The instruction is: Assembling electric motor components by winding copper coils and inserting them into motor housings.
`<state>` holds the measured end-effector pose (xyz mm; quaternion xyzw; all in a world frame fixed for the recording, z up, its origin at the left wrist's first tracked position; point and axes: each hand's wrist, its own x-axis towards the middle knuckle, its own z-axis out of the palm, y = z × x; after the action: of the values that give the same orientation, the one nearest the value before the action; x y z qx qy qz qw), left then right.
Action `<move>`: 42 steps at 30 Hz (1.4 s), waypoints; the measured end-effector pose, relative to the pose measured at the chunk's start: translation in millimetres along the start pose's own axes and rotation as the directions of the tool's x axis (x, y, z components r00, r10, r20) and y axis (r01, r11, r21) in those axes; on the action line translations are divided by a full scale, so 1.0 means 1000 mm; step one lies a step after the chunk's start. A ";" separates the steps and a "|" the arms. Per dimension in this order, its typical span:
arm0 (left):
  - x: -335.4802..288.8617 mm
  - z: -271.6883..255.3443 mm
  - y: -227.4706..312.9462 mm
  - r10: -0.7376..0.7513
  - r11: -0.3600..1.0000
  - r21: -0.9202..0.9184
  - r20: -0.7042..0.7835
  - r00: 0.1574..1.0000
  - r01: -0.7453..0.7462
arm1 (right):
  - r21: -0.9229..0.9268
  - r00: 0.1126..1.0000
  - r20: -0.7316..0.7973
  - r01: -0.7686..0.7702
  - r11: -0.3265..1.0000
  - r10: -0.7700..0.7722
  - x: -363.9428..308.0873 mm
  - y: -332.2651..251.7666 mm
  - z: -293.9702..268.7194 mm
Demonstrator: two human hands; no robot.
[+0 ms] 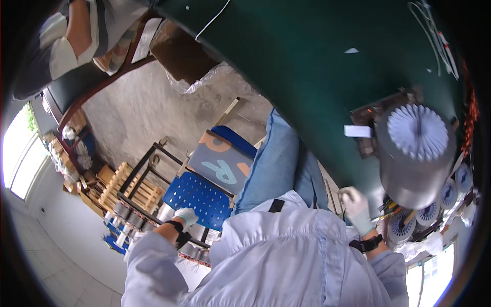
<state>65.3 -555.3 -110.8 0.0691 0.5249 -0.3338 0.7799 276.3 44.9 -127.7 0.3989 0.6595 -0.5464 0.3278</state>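
Note:
My left hand (186, 216), in a white glove, is at the near-left corner of a blue perforated chair seat (198, 198). Its fingers blur into a pale shape, and I cannot tell whether they grip the seat. My right hand (356, 207), also gloved, hovers by the edge of the green table (296, 66), its fingers loosely bent and apart with nothing visible between them. On that table, beyond this hand, stands a large metal cylinder (417, 166) with a ring of pale slot liners on top. A small white block (357, 131) lies beside it.
A grey cushion with printed letters (220, 162) rests at the chair. Left of it are a dark metal frame cart (148, 174) with several cylindrical cores and a wooden pallet (130, 189). Several slotted cores (401, 226) stand at the right. Another person's arm (79, 30) shows top left.

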 end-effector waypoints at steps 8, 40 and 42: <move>0.123 -0.213 0.106 0.281 0.934 0.346 -0.564 0.776 -0.087 | 0.363 0.863 0.251 -0.504 0.784 0.438 0.036 -0.008 -0.038; 0.102 -0.331 0.250 0.624 0.612 0.756 -0.282 0.729 -0.232 | 0.360 0.947 0.185 -0.314 0.878 0.263 0.034 -0.004 -0.030; 0.084 -0.309 0.207 0.613 0.611 0.769 -0.308 0.728 -0.189 | 0.362 0.951 0.187 -0.300 0.883 0.246 0.030 0.002 -0.031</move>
<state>-32.0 -292.8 -369.8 0.5681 0.5276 -0.2766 0.5678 264.3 80.9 -149.0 0.5063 0.4523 -0.6395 0.3607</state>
